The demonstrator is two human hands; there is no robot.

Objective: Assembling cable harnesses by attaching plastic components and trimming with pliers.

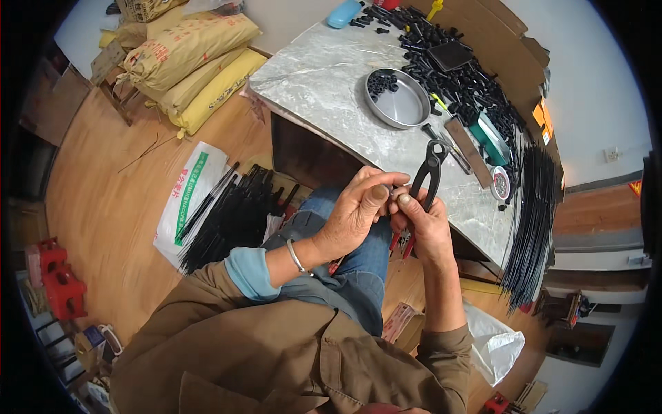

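Several yellow-brown sacks (pixel 193 52) lie stacked on the left beyond the table (pixel 310 83), the upper ones printed in red characters. On the floor, a white sack (pixel 185 207) carries a green band of pale lettering with pinkish-red print beside it; a heap of black rods (pixel 227 224) covers part of it. An orange label (pixel 543 121) hangs on the cardboard (pixel 486 31) behind the table, its print too small to make out.

The right hand (pixel 429 224) is closed around the handles of black pincers (pixel 433 165), whose head points up, near the table's front edge. Whether the pincers' jaws meet I cannot tell. The left hand (pixel 353 214) has its thumb and fingers drawn nearly together, and a small dark piece (pixel 392 190) shows where the fingertips of both hands come close, above the lap; which fingers pinch it is unclear.

On the table, a round metal dish (pixel 407 107) holds small black parts (pixel 381 84) at one side, just beside a spread of black bolt-like pieces (pixel 486 90).
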